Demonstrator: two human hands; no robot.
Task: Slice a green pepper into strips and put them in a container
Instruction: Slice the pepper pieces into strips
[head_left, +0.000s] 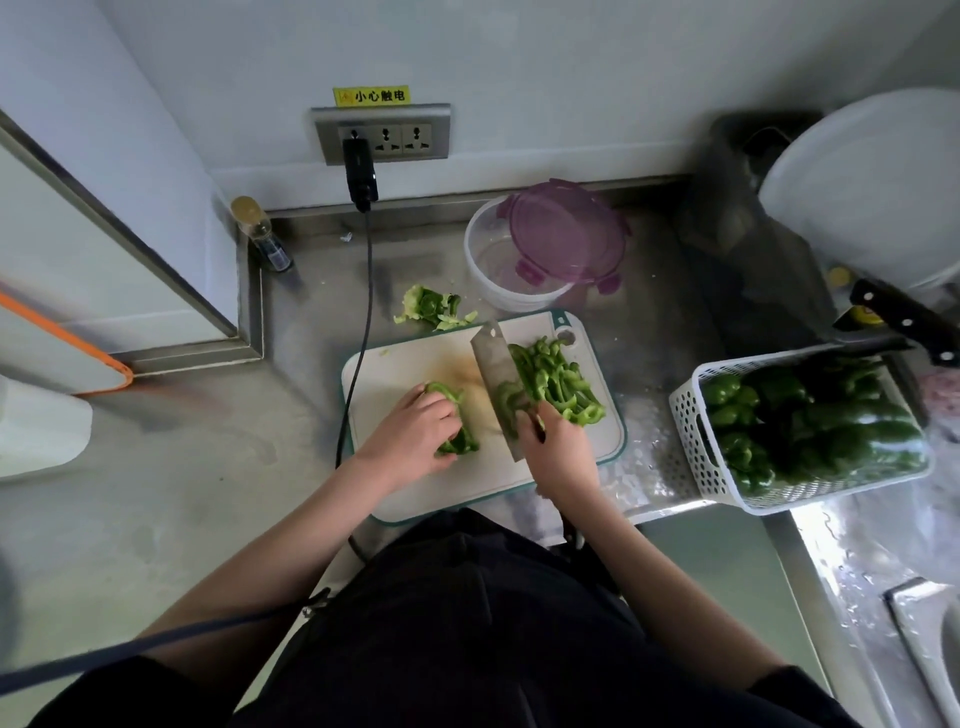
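Note:
A white cutting board lies on the steel counter in front of me. My left hand curls over a piece of green pepper and holds it down on the board. My right hand grips the handle of a cleaver, whose blade stands on the board just right of the pepper piece. A pile of cut pepper strips lies to the right of the blade. Behind the board stands a clear round container with its purple lid leaning on its rim.
Pepper core and scraps lie behind the board. A white basket of whole green peppers sits at the right, with another knife behind it. A black cable runs from the wall socket past the board's left edge. A small bottle stands in the corner.

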